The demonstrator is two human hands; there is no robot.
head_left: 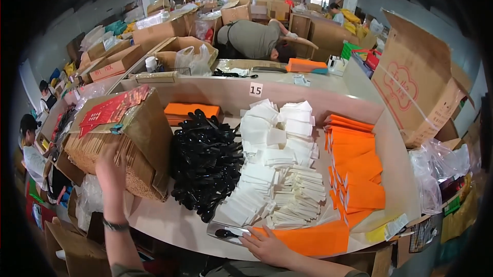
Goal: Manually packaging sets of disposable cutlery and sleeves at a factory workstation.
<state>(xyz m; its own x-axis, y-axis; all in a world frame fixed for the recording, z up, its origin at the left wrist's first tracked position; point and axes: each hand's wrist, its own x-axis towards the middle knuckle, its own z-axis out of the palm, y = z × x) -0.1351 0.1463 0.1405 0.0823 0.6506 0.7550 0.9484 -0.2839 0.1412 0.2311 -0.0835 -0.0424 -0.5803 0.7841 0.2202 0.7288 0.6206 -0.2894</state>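
Observation:
My left hand [110, 171] reaches up to an open cardboard box [154, 141] tipped on its side. Its fingers stretch out against the tightly packed wooden chopsticks [141, 177] inside, with the fingertips hard to make out. My right hand [269, 247] lies with fingers spread on an orange cutlery pouch [321, 238] at the table's front edge. A black plastic spoon [226, 234] shows at the pouch's pale left end. Beyond it are a heap of black spoons [205, 159], rows of white paper packets [257, 174] and a stack of orange pouches [357, 166].
Red printed papers [113, 110] lie on the chopstick box. A raised divider [318, 92] runs along the table's back. Another orange stack [192, 110] sits behind the spoons. At right stands a tall carton [405, 81]. Across the divider a person in grey [251, 38] bends over.

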